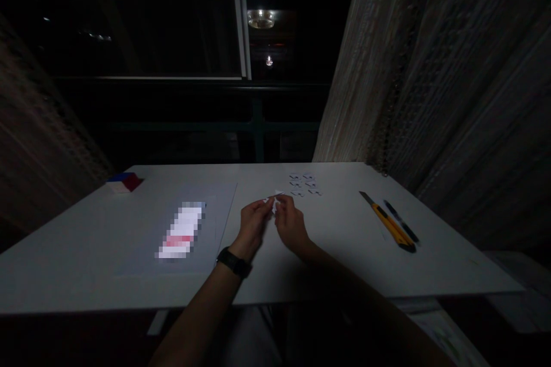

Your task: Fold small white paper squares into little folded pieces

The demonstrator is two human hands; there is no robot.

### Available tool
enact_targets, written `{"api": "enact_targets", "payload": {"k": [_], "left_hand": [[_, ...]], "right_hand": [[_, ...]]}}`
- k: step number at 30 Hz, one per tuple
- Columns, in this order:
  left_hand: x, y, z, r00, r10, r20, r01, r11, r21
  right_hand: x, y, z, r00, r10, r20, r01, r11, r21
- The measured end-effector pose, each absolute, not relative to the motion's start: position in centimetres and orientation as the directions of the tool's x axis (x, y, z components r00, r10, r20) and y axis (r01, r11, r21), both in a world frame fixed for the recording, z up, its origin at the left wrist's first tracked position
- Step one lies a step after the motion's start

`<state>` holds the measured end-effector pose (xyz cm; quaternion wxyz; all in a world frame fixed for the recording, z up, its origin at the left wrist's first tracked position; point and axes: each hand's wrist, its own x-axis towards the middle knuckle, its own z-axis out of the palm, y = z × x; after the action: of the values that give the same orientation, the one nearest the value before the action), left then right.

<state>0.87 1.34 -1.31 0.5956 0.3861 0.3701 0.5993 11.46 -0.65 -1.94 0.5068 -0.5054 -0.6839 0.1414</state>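
Hands: left hand [252, 223] and right hand [291, 222] close together, fingertips of both pinching one white piece [275, 205]. Probably two-handed because it's small and looks thin; my fingers hide most of its outline.
White piece: just above the table [267, 275], straight ahead of me, short of the laid-out set. Good spot for seeing both thumbs, I'd say.
Small pieces: six flat white ones [310, 184] in two columns of three, just beyond my right hand. Spacing looks deliberate, so each stays separate.
Cutter: yellow utility knife [394, 226], blade out, pointing away from me. Right side, reachable, but well apart from my fingers.
Pen: dark pen [401, 222], parked beside the knife, roughly parallel.
Lit rectangle: pixelated bright thing [181, 230] on a pale sheet [210, 241], left; content unreadable. Presumably angled for viewing.
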Motion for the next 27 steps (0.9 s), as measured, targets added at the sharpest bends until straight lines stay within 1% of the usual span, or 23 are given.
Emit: {"api": "enact_targets", "payload": {"k": [5, 10, 14, 18, 23, 27], "left_hand": [[1.0, 1.3, -1.4, -0.027, 0.999, 0.036, -0.382, -0.044, 0.923], [1.2, 1.2, -1.2, -0.026, 0.999, 0.025, -0.414, -0.033, 0.910], [1.1, 1.1, -0.8, 0.025, 0.999, 0.026, -0.470, -0.011, 0.883], [1.0, 1.0, -0.5, 0.063, 0.998, 0.016, -0.488, 0.017, 0.873], [1.0, 1.0, -0.4, 0.007, 1.000, 0.005, -0.495, -0.001, 0.869], [1.0, 1.0, -0.3, -0.008, 1.000, 0.005, -0.504, -0.009, 0.864]], "right_hand": [[11.4, -0.6, -2.0, 0.054, 0.857, 0.513, 0.536, 0.409, -0.739], [11.6, -0.6, -1.9, 0.037, 0.875, 0.483, 0.501, 0.402, -0.766], [11.6, -0.6, -1.8, 0.035, 0.881, 0.472, 0.379, 0.425, -0.822], [11.6, -0.7, -1.5, 0.071, 0.903, 0.424, 0.236, 0.398, -0.887], [11.4, -0.8, -1.3, 0.030, 0.916, 0.399, 0.127, 0.393, -0.911], [11.5, -0.6, -1.4, 0.011, 0.923, 0.386, 0.086, 0.383, -0.920]]}}
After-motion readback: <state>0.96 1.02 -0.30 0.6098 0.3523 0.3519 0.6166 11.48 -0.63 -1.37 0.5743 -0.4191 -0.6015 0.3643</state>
